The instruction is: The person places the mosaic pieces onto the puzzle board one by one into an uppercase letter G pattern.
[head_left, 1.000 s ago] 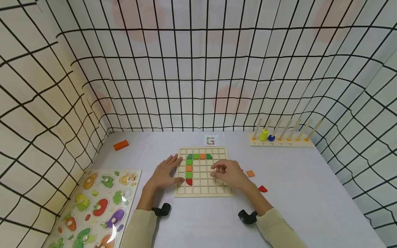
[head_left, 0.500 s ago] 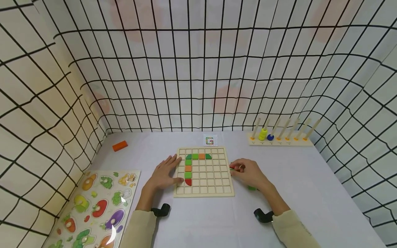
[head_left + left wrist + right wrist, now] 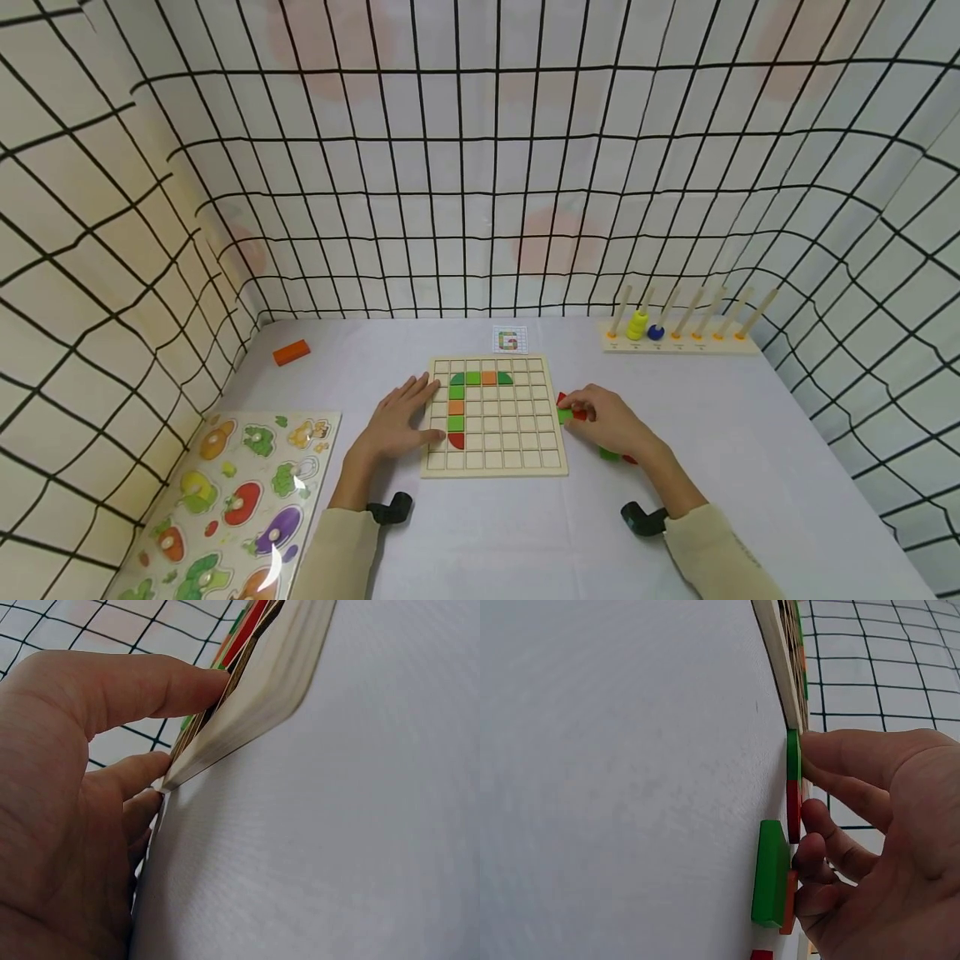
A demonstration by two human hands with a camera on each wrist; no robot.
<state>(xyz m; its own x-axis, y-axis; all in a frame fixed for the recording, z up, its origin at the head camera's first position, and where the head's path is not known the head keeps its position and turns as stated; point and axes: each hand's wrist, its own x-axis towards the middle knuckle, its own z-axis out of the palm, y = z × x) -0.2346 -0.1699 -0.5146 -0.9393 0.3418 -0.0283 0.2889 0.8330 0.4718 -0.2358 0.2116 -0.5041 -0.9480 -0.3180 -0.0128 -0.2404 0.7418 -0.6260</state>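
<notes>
A wooden grid board (image 3: 495,462) lies on the white table, with green, orange and red tiles (image 3: 457,407) set in an L-shaped line at its upper left. My left hand (image 3: 401,417) rests flat with straight fingers on the board's left edge (image 3: 255,697), its thumb (image 3: 150,682) on top. My right hand (image 3: 603,421) sits just off the board's right edge, fingers curled. Its fingertips pinch a green tile (image 3: 564,414) (image 3: 793,754) with a red tile (image 3: 793,810) right beside it. Another green tile (image 3: 771,874) lies flat under that hand.
Loose green (image 3: 609,454) and red pieces lie beside my right wrist. A small pattern card (image 3: 510,340) sits behind the board. A peg rack with rings (image 3: 678,337) stands back right. An orange block (image 3: 292,352) lies back left, a vegetable puzzle (image 3: 240,500) front left. Net walls surround the table.
My right hand left the board's middle, moved right off its edge to the loose tiles, and now has its fingers curled on a green one. The left hand has stayed put.
</notes>
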